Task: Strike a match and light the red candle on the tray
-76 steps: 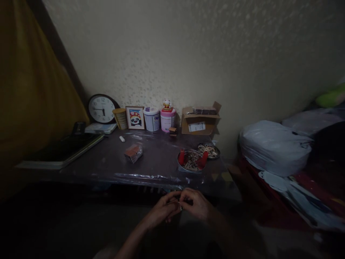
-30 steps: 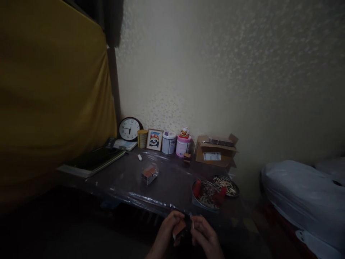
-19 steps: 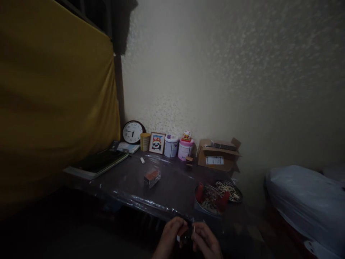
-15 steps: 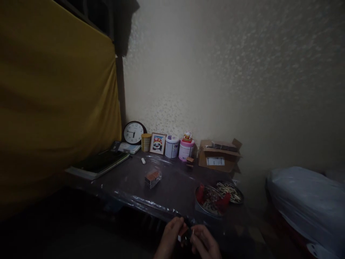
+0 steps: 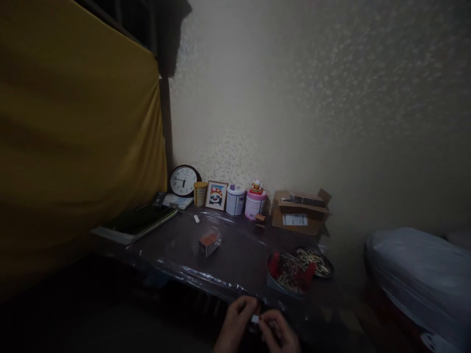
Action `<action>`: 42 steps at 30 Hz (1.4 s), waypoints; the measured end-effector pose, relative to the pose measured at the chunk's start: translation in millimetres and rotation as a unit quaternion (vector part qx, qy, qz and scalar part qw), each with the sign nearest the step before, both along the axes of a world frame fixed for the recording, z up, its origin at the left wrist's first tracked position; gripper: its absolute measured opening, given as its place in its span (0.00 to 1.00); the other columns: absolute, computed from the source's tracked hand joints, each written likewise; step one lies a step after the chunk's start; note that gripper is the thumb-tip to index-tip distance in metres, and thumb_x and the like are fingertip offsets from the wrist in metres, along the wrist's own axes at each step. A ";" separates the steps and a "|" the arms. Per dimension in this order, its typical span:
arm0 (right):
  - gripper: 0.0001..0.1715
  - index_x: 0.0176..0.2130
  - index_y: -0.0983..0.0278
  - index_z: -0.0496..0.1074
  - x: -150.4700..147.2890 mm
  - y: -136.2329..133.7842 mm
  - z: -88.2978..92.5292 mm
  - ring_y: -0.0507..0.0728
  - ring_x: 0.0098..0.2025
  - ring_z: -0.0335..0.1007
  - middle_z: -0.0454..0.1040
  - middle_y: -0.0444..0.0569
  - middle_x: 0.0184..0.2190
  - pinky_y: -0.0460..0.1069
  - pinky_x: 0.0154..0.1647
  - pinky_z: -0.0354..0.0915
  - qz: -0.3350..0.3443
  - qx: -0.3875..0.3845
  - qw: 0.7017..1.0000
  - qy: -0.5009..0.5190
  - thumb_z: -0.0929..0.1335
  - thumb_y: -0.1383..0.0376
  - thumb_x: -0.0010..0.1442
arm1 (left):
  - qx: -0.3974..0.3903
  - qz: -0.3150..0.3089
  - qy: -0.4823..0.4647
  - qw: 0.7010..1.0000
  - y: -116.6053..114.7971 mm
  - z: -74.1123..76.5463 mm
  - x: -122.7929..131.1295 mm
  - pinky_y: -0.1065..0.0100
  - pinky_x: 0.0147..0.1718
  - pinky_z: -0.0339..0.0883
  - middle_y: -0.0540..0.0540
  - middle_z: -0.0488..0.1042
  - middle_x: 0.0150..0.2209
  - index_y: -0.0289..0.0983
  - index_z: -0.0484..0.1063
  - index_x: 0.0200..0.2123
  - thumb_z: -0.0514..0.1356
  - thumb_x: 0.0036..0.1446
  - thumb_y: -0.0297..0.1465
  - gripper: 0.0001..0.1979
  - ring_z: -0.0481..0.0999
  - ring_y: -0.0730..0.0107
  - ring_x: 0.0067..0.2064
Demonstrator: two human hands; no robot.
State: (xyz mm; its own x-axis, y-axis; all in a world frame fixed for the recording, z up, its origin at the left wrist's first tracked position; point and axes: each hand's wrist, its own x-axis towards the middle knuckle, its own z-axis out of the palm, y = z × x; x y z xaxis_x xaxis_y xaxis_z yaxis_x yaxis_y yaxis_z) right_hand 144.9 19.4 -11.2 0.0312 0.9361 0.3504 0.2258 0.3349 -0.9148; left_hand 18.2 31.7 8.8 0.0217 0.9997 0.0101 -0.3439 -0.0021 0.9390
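Note:
In the head view, my left hand [image 5: 237, 319] is closed round a small matchbox with a brownish top [image 5: 258, 310] and a white end [image 5: 254, 318], just in front of the table edge. My right hand [image 5: 277, 328] is beside it, thumb and finger pinched at the white end. A tiny pale matchstick seems to be between those fingertips, mostly hidden now. Past my hands is a round tin [image 5: 270, 282] with red pieces and many pale sticks in it. Its lid-like dish [image 5: 330, 264] holds more loose matchsticks. Farther left lies a plastic-wrapped pack of matchboxes [image 5: 209, 242].
A dark table [image 5: 235, 260] has a shiny clear cover. Along the wall stand a clock [image 5: 184, 181], a yellow canister [image 5: 200, 194], a framed panda picture [image 5: 216, 196], a white tub [image 5: 235, 200], a pink tub [image 5: 255, 205] and a cardboard box [image 5: 300, 215]. A green book [image 5: 142, 220] lies left.
My right hand has moved slightly left, its fingertips now against the matchbox. The box has turned, and its white end shows farther right. The pale stick is less visible.

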 end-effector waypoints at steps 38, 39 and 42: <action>0.08 0.33 0.60 0.73 24.3 6.8 25.1 0.53 0.31 0.76 0.78 0.44 0.29 0.41 0.34 0.70 -0.093 0.203 0.966 -0.131 0.65 0.61 0.57 | -0.055 -0.042 -0.162 0.984 -3.0 10.6 5.4 0.67 0.35 0.64 0.46 0.78 0.29 0.35 0.76 0.30 0.68 0.40 0.35 0.13 0.74 0.65 0.33; 0.08 0.33 0.60 0.73 23.5 6.0 28.8 0.53 0.31 0.76 0.78 0.45 0.29 0.42 0.34 0.70 -0.099 0.198 0.968 -0.122 0.65 0.60 0.57 | -0.056 -0.039 -0.167 0.984 -4.3 15.0 5.0 0.68 0.35 0.64 0.45 0.78 0.29 0.35 0.76 0.31 0.67 0.40 0.35 0.12 0.75 0.65 0.33; 0.09 0.32 0.61 0.72 22.0 0.6 45.3 0.53 0.31 0.76 0.78 0.45 0.28 0.43 0.35 0.71 -0.124 0.190 0.970 -0.089 0.64 0.60 0.58 | -0.047 -0.030 -0.176 0.983 -11.0 27.1 1.1 0.70 0.35 0.63 0.45 0.79 0.29 0.34 0.76 0.30 0.67 0.42 0.33 0.11 0.74 0.68 0.32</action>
